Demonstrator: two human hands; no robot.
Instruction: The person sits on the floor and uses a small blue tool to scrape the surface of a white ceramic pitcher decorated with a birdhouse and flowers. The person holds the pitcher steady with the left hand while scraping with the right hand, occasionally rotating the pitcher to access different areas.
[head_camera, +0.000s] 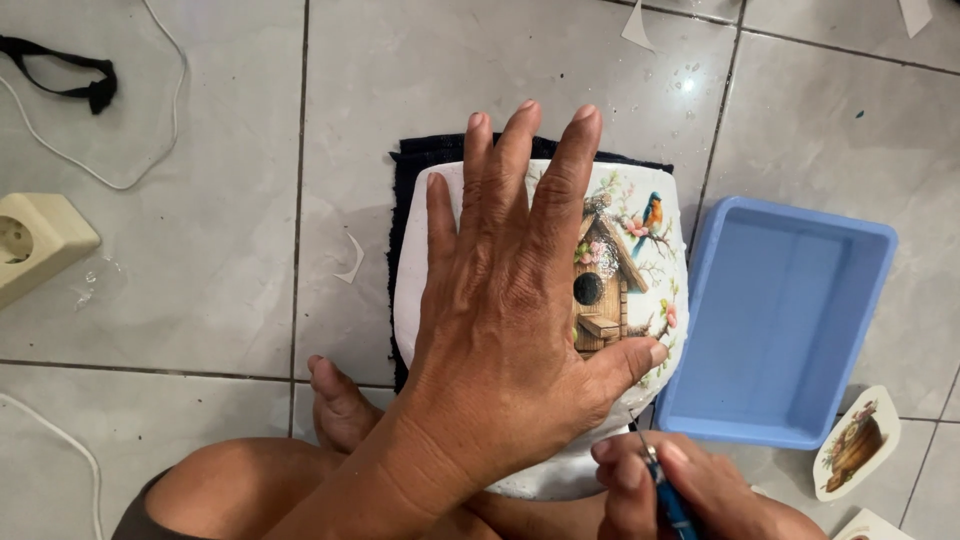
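Head view: looking down at a tiled floor (200, 300), with the person's bare knee and toes at the bottom edge.
Left hand (510, 300): flat and spread wide, palm down, fingers (560, 170) outstretched; it presses on the white plate and grips nothing.
White plate (640, 260): oval, printed with a birdhouse, blossoms and a small bird; it lies on a dark cloth (410, 200) near the floor's middle, mostly covered by the left hand.
Right hand (670, 485): at the bottom edge, just below the plate's near rim, fingers pinched closed around a thin blue-handled tool (668, 500).
Blue tray (780, 320): plastic, rectangular, just right of the plate.
Cut-out pictures (855, 450): on the floor by the tray's near right corner.
Socket block (35, 240): cream, at the left edge, with white cable nearby.
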